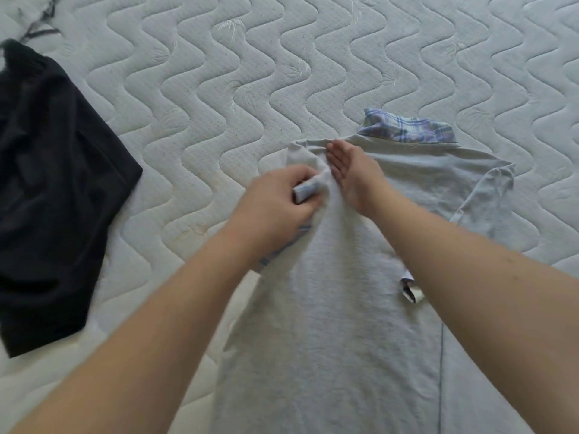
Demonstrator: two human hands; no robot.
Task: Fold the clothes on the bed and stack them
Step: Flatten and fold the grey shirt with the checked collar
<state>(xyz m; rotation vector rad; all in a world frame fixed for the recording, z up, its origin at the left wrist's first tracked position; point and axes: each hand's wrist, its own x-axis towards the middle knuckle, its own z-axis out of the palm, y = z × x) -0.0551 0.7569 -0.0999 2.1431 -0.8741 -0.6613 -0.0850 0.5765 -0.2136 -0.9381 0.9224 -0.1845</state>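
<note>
Head cam view: a light grey shirt (354, 308) with a plaid collar (407, 130) lies flat on the quilted white mattress (219, 89), running from the centre of the frame down to the bottom edge. The left hand (275, 208), just left of centre, has its fingers curled round the shirt's sleeve cuff, pinching it, with the fabric bunched there. The right hand (354, 173) sits right beside it, fingers straight and pressed flat on the shirt near the shoulder, gripping nothing. The other sleeve (488, 198) lies spread at the right. A crumpled black garment (53, 198) lies at the left edge, well apart from the shirt.
</note>
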